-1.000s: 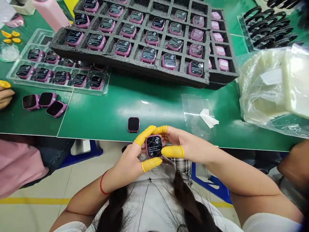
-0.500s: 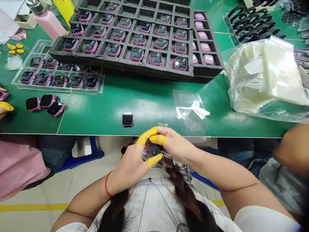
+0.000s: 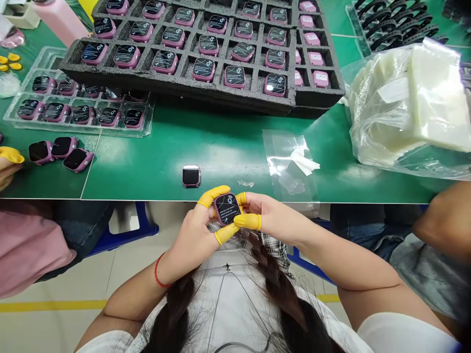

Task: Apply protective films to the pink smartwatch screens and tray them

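Note:
A pink-framed smartwatch case (image 3: 227, 208) with white print on its dark face is held just past the table's near edge. My left hand (image 3: 200, 225) grips it between yellow-cotted fingertips at its left and lower sides. The fingers of my right hand (image 3: 263, 215), in yellow finger cots too, close on its lower right corner. Another watch case (image 3: 191, 175) with a plain black face lies on the table just beyond my left hand. A little heap of tiny clear or metallic bits (image 3: 246, 184) lies past my right hand.
A black foam tray (image 3: 176, 90) of watch cases spans the back, beside a clear plastic tray (image 3: 79, 128). Loose watch cases (image 3: 76, 159) lie left, near a co-worker's hand (image 3: 9, 166). A clear film (image 3: 289, 169) and a bag of film sheets (image 3: 405, 113) occupy the right.
The watch case has moved up and left and turned so its printed face shows more fully. My right thumb has shifted from its top to its lower right corner.

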Tool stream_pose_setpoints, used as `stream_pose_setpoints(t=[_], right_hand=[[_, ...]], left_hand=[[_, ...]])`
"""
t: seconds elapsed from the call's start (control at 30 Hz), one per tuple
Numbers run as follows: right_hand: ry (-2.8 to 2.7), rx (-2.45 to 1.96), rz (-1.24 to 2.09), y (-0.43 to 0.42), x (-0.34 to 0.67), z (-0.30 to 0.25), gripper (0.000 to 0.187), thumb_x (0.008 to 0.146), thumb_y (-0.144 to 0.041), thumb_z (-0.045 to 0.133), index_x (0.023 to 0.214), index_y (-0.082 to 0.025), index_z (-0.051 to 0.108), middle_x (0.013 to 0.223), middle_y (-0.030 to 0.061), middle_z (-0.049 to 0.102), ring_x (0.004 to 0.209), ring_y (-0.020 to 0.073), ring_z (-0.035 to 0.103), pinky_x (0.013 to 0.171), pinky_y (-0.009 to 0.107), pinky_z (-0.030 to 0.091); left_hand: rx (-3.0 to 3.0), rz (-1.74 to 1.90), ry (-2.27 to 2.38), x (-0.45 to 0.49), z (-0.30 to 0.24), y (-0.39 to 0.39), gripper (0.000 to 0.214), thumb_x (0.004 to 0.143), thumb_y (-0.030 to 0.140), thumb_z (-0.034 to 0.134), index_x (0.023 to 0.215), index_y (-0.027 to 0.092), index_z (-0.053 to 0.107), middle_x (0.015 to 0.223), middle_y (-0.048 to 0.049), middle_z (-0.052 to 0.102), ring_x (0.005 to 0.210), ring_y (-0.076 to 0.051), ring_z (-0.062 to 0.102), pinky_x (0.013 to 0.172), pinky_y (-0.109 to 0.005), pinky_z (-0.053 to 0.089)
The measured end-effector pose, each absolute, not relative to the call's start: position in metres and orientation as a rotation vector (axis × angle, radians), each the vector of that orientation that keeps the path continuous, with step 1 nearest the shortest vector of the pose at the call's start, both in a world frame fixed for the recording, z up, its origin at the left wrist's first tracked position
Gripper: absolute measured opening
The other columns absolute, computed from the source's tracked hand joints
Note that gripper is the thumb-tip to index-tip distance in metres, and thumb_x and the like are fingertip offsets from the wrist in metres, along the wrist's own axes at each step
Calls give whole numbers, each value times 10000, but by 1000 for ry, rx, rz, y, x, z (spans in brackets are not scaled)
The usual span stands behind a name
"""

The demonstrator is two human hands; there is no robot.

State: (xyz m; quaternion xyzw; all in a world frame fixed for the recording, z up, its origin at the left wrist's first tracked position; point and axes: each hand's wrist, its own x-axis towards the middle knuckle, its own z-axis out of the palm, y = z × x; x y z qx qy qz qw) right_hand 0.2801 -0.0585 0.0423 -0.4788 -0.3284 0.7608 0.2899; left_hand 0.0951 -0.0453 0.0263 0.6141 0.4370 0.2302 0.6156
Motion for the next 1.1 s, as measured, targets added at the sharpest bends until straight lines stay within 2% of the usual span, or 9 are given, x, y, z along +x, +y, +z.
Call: stream_pose_setpoints(t=[0.2,0.33,0.5,0.6,0.7,0.87,1.1], right_hand=[[-941,-1268,1985,-60,276,34,314,700,-320,769,876,-167,560,781,-25,542,788,135,523,740,282,419],[-968,-1248,1984,-60,281,33,202,730,-247,678,880,-165,571,778,-23,571,750,124,532,716,276,420],[-941,-1200,2009,-59,286,36,156,722,-221,666,849,-157,602,802,-13,636,750,116,558,710,259,434],[-895,-1241,2000,-57,288,39,158,713,-226,695,838,-160,623,803,-7,651,756,114,570,724,260,449],[-895,-1217,2002,-56,290,43,249,698,-264,750,880,-164,614,840,-4,643,784,114,572,752,267,454],[-1023,-1275,1987,-56,284,41,260,756,-317,708,923,-162,584,804,-13,558,749,116,505,694,267,400],[-984,-1198,1985,-58,280,38,132,766,-226,637,829,-167,536,689,-47,512,595,78,432,567,228,342]], left_hand=[[1543,490,1072,97,29,-44,573,803,242,729,1311,193,467,941,-7,755,786,-150,698,791,-273,555],[1455,492,1051,97,26,-45,597,805,254,735,1335,196,465,991,-20,757,810,-154,713,802,-274,559],[1349,562,985,96,22,-43,596,782,272,778,1307,206,503,1002,-25,763,811,-154,723,822,-278,563],[1190,542,952,96,22,-40,641,766,257,791,1321,195,477,917,-22,771,761,-161,733,765,-274,575],[1145,534,955,96,23,-38,654,769,253,793,1331,200,462,917,-22,777,776,-163,741,765,-266,573],[1330,571,1004,96,23,-40,612,773,230,776,1315,203,492,932,-14,771,784,-159,729,806,-281,564],[1409,601,1031,97,19,-43,598,794,288,776,1326,223,511,1010,-19,769,802,-151,726,829,-270,557]])
